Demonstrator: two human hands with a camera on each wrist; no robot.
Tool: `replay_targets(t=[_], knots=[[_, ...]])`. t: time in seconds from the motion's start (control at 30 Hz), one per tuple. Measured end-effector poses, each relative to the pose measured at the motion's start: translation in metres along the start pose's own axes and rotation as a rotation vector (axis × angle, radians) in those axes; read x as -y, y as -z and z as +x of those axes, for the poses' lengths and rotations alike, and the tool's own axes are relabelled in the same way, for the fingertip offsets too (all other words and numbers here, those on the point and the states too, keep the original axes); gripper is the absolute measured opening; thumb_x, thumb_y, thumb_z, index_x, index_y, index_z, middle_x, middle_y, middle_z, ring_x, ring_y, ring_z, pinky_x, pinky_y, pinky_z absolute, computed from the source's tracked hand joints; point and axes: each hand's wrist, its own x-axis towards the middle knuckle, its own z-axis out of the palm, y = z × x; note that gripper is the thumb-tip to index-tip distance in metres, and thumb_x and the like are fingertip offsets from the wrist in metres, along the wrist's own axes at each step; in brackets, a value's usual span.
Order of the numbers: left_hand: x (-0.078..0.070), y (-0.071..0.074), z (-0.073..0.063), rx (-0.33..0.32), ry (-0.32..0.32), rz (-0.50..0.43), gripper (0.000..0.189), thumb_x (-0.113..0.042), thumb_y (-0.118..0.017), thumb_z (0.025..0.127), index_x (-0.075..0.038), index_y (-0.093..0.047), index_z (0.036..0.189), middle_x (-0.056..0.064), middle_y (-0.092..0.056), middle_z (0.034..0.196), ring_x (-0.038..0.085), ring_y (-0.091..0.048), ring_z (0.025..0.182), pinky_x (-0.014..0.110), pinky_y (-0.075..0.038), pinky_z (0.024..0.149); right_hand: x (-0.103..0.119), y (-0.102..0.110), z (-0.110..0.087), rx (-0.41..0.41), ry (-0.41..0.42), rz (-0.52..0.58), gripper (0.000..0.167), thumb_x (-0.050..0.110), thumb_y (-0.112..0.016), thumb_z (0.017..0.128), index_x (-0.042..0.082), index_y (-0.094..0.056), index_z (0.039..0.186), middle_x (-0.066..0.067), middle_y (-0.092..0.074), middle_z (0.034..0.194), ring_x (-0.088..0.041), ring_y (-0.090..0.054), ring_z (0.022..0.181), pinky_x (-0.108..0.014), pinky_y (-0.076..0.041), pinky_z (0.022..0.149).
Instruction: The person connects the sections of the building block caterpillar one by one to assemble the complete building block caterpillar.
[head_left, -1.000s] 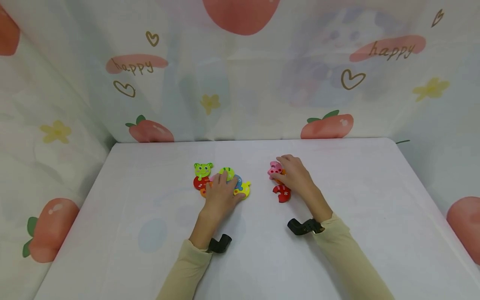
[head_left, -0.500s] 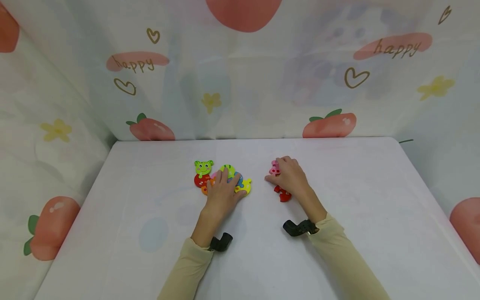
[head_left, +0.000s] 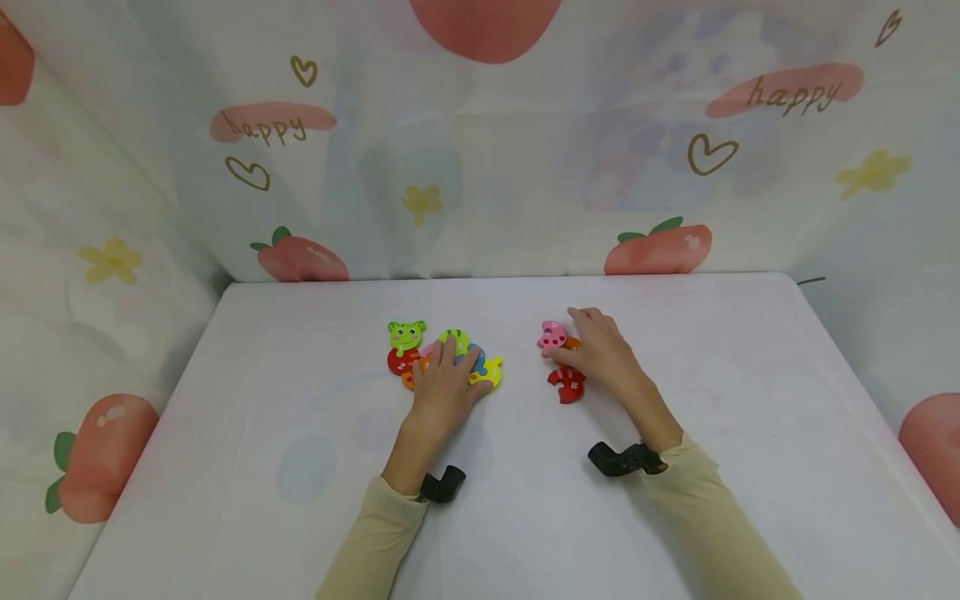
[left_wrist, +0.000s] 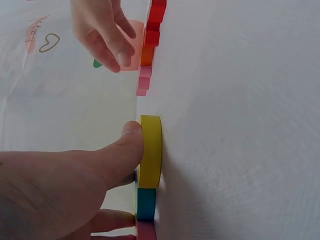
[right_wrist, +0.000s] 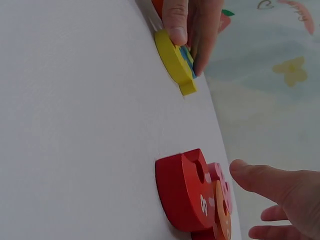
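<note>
My left hand [head_left: 444, 379] rests with spread fingers on a row of coloured caterpillar puzzle pieces lying flat. At the row's left end show a green head piece [head_left: 406, 336] with a face and a red piece [head_left: 401, 362]. At the right end, the thumb touches the yellow tail piece [left_wrist: 151, 152]. Fingers hide part of the row's middle. My right hand [head_left: 606, 357] hovers over a second group, fingers apart and holding nothing. That group has a pink piece [head_left: 552, 335], an orange piece [right_wrist: 224, 210] and a red piece numbered 8 [right_wrist: 181, 192].
A white-covered table [head_left: 300, 542] lies beneath both groups, with a gap between them. Behind it hangs a printed cloth [head_left: 510, 200] with fruit, flowers and "happy" lettering. Each wrist wears a black camera mount [head_left: 444, 485].
My right hand came down left over the second group, then drew back up and right, showing the pink and orange pieces again. My left hand stays on the caterpillar row.
</note>
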Motion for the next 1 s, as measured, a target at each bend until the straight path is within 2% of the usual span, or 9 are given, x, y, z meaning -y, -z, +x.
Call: replay_targets(t=[0.2, 0.47, 0.57, 0.77, 1.0], knots=[[0.0, 0.0, -0.001, 0.005, 0.008, -0.004, 0.061, -0.046, -0.063, 0.09, -0.022, -0.047, 0.143, 0.017, -0.034, 0.155, 0.036, -0.031, 0.145, 0.067, -0.028, 0.111, -0.012, 0.008, -0.012, -0.003, 0.02, -0.004, 0.077, 0.033, -0.071, 0.086, -0.005, -0.037, 0.144, -0.03, -0.041, 0.143, -0.046, -0.039, 0.131, -0.06, -0.041, 0.105], [-0.001, 0.002, -0.002, 0.015, 0.014, 0.03, 0.061, -0.049, -0.06, 0.091, -0.024, -0.045, 0.145, 0.015, -0.032, 0.156, 0.034, -0.03, 0.145, 0.066, -0.029, 0.111, -0.02, 0.009, -0.035, 0.047, 0.046, 0.02, 0.074, 0.027, -0.073, 0.085, -0.003, -0.04, 0.143, -0.03, -0.042, 0.142, -0.046, -0.04, 0.131, -0.061, -0.044, 0.1], [-0.001, 0.002, -0.002, 0.011, 0.011, 0.038, 0.061, -0.049, -0.06, 0.091, -0.024, -0.045, 0.145, 0.015, -0.033, 0.156, 0.034, -0.03, 0.145, 0.066, -0.03, 0.111, -0.022, 0.009, -0.044, 0.039, 0.074, 0.019, 0.072, 0.025, -0.075, 0.084, -0.001, -0.043, 0.142, -0.028, -0.044, 0.141, -0.045, -0.042, 0.13, -0.06, -0.045, 0.099], [0.0, 0.002, -0.002, 0.014, 0.014, 0.036, 0.061, -0.049, -0.06, 0.091, -0.025, -0.045, 0.145, 0.015, -0.033, 0.156, 0.034, -0.03, 0.145, 0.066, -0.03, 0.111, -0.017, 0.0, -0.058, 0.005, 0.178, 0.01, 0.063, 0.023, -0.077, 0.082, 0.0, -0.052, 0.135, -0.023, -0.052, 0.135, -0.04, -0.048, 0.124, -0.055, -0.049, 0.097], [-0.001, 0.0, 0.0, 0.018, 0.016, 0.032, 0.062, -0.049, -0.059, 0.091, -0.025, -0.044, 0.146, 0.015, -0.031, 0.157, 0.034, -0.028, 0.146, 0.066, -0.028, 0.111, -0.01, -0.012, -0.063, -0.003, 0.215, -0.054, 0.053, 0.023, -0.079, 0.081, 0.001, -0.062, 0.126, -0.019, -0.057, 0.127, -0.035, -0.053, 0.119, -0.05, -0.052, 0.095]])
